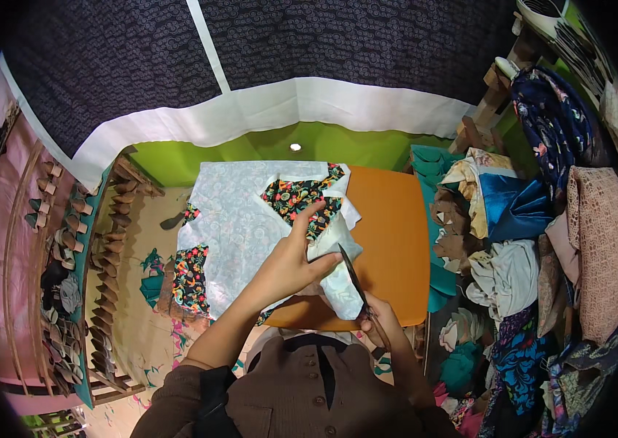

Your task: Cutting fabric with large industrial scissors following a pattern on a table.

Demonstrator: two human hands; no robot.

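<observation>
Head view: floral-and-white cloth [239, 219] lying over the orange worktop [393, 233]
Left hand [293, 259]: thumb and forefinger apart on the cloth — can't tell its grip
Right hand [380, 320]: closed round dark scissors [355, 278] — blades at the cloth

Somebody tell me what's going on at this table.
The person's left grip is on a large pale-backed cloth spread over the orange table, thumb and finger spread apart. The right grip holds what look like dark scissors, tip pointing away from the body and close to the left thumb. The cloth's black floral side shows in places; whether the blades are cutting right now can't be told.
</observation>
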